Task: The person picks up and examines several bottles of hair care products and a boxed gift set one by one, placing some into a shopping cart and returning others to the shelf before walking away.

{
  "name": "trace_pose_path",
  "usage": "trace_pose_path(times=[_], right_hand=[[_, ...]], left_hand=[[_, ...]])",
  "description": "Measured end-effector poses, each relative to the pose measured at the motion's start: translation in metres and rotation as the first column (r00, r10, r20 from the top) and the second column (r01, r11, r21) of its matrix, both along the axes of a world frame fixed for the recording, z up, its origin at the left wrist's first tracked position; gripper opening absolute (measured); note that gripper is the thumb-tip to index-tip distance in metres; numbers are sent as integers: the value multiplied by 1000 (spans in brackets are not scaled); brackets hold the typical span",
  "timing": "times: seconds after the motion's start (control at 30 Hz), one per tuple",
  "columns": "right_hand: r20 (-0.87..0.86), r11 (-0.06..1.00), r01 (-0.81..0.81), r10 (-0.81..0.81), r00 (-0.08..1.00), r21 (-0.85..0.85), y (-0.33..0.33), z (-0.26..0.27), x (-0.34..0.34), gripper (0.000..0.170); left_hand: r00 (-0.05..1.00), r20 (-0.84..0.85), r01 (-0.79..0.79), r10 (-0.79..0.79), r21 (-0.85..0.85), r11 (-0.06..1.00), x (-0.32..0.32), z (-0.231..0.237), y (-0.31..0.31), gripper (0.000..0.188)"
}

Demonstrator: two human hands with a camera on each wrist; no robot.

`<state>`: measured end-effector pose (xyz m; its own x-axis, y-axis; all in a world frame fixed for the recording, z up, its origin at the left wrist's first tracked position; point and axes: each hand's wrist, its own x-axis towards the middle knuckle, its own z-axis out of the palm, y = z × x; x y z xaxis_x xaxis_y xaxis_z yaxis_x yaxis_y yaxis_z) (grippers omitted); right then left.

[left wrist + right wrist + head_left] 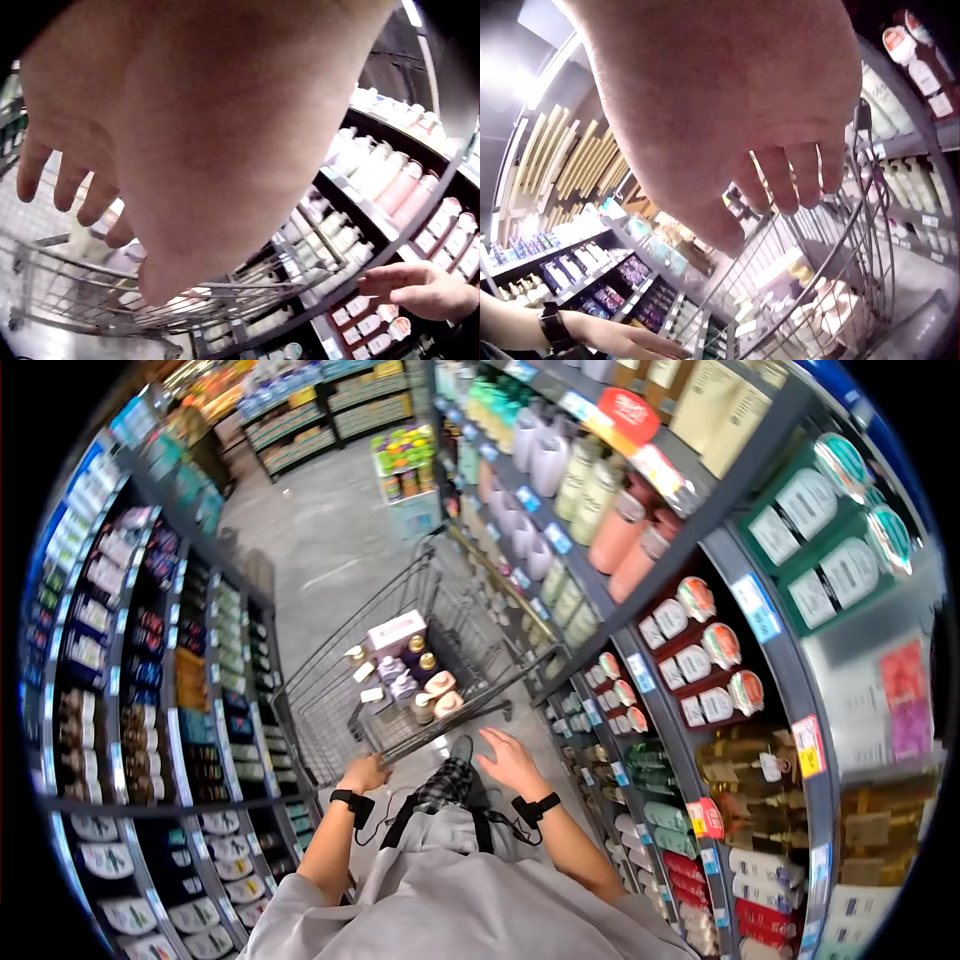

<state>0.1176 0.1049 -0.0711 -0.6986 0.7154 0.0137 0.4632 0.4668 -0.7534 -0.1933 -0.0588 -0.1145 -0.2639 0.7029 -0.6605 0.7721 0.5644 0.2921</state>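
Observation:
A grey wire shopping cart (310,705) stands in front of me. In it are a pale pink box (397,632), two lilac bottles (403,686), dark bottles with gold tops (425,663) and peach-coloured bottles (447,704). My left hand (365,772) is just short of the cart's near edge, palm down; the left wrist view shows its fingers loose with nothing in them. To the right of the cart's near end, my right hand (511,762) hovers with fingers extended and holds nothing. Both wrists wear black straps.
Tall shelves of pump bottles (615,535) line the right side, close to the cart. More stocked shelves (150,660) run along the left. Ahead, the grey aisle floor (320,560) leads to a small display stand (405,475) and farther shelves.

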Motion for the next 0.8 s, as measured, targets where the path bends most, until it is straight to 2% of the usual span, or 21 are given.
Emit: trace_pose_path(times=[0.03,0.07,0.13,0.17,0.2,0.27,0.3,0.4,0.47,0.53,0.57,0.67,0.8], right_hand=[[45,997,-74,75,996,-17,-1,-10,-9,57],[48,993,-112,113,992,-18,-1,-22,-18,57],[221,966,-253,233,947,63,2,-51,-40,69],[311,948,-315,313,897,-46,7,-70,-50,82],[313,941,-336,334,889,-50,8,-77,-59,82],[571,903,-428,326,753,48,11,-90,-75,96],[601,903,-430,327,729,30,13,-97,-83,106],[629,898,-439,348,695,-12,22,-113,-97,109],[651,898,-438,356,671,-39,30,-119,-107,112],[740,888,-451,364,565,-92,31,-110,-111,111],[732,895,-435,362,577,-100,30,-103,-114,110],[779,899,-399,378,500,-180,35,-98,-123,109],[806,896,-406,370,463,-178,34,-97,-126,110]], left_hand=[[999,-5,-44,44,9,999,-8,-17,-24,66],[997,-1,-83,83,9,997,-13,-35,-47,66],[977,-96,-186,188,28,982,-25,-69,-85,77],[974,-90,-217,208,-109,970,-31,-82,-97,88],[970,-87,-238,229,-113,965,-31,-83,-108,88],[964,-149,-240,221,-123,963,-29,-86,-121,94],[958,-149,-262,245,-115,958,-30,-89,-125,98],[937,-170,-324,307,-83,943,-38,-97,-129,98],[936,-165,-333,312,-119,936,-48,-99,-124,101],[968,-137,-239,210,-244,940,-57,-103,-124,105],[970,-101,-237,220,-224,945,-61,-108,-127,107],[971,-56,-238,232,-185,953,-69,-121,-128,103],[979,-15,-201,201,-169,965,-73,-126,-131,98]])
